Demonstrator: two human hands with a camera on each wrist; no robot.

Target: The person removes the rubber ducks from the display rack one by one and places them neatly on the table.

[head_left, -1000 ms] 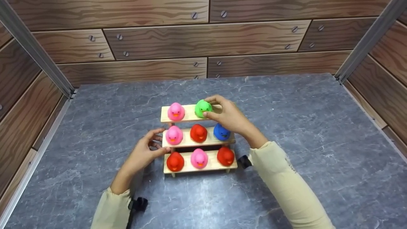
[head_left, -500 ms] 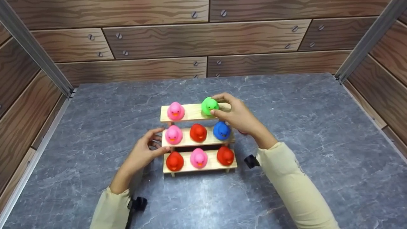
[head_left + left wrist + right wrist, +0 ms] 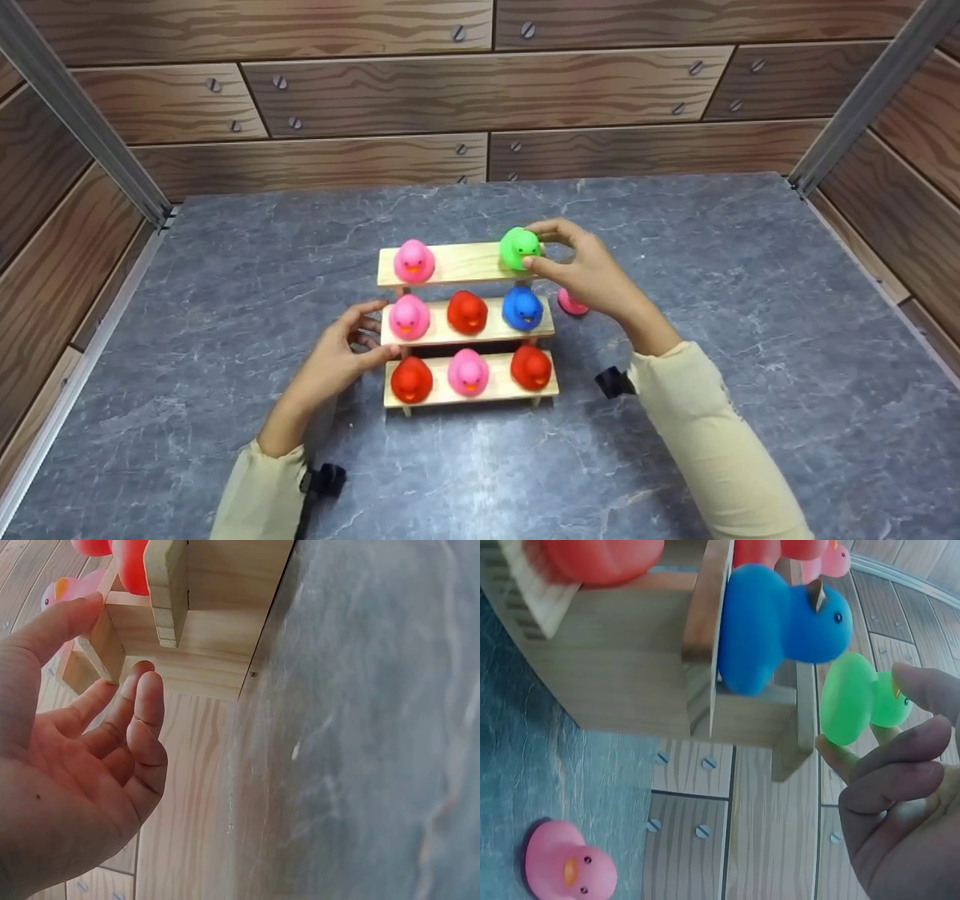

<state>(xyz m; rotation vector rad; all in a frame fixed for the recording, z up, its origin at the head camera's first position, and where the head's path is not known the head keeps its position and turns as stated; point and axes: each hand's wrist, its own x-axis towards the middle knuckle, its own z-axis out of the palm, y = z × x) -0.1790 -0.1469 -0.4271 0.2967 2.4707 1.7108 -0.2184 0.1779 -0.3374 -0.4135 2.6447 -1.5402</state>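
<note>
A three-tier wooden display stand (image 3: 480,403) holds rubber ducks. My left hand (image 3: 336,360) grips the left end of the middle tier, thumb (image 3: 64,626) at the front edge and forefinger behind. At the right end of the top tier, my right hand (image 3: 589,274) pinches a green rubber duck (image 3: 519,249) between thumb and fingers; whether its base touches the board I cannot tell. A pink duck (image 3: 414,261) sits at that tier's left end. Below are a pink duck (image 3: 409,316), a red duck (image 3: 466,312) and a blue duck (image 3: 522,308).
The bottom tier bears a red duck (image 3: 411,379), a pink duck (image 3: 468,372) and another red duck (image 3: 531,367). Another pink duck (image 3: 562,862) is on the grey marbled table (image 3: 675,247) right of the stand. Wood-patterned walls (image 3: 480,94) enclose the table.
My right hand has slid the green duck rightward along the top tier, from its middle to its right end. The pink duck on the table has come into view. My left hand stays put.
</note>
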